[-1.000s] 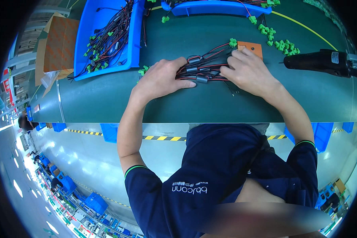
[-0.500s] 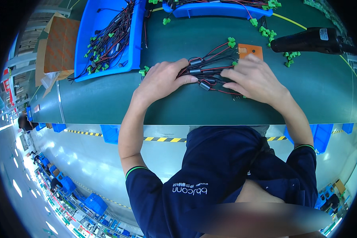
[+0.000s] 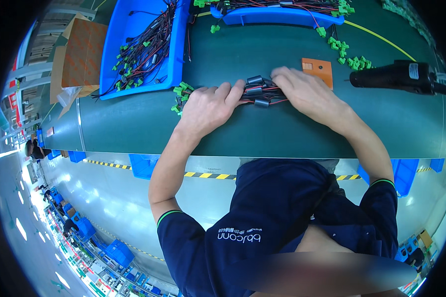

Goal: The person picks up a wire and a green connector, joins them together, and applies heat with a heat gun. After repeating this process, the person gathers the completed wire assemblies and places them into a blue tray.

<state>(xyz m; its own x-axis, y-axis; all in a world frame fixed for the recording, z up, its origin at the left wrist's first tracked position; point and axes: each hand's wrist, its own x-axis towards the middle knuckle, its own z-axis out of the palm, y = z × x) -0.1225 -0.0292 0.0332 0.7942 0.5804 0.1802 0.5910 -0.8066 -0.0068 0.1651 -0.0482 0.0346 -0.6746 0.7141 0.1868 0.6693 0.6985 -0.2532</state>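
A bundle of black and red cables lies across the green work surface between my hands. Three black cylinders on the cables sit one above another in a rough column. My left hand is closed around the bundle's left part, thumb and fingers beside the cylinders. Green connectors stick out past it on the left. My right hand curls over the bundle's right part, slightly blurred; its palm and fingertips hide the cable ends there.
A blue bin of cables stands at the left, beside an open cardboard box. Another blue bin is at the far side. An orange plate, loose green connectors and a black handheld tool lie to the right.
The cables, fanned out before, are gathered tighter, and their cylinders line up. My right hand has closed over the right ends. More green connectors show left of my left hand.
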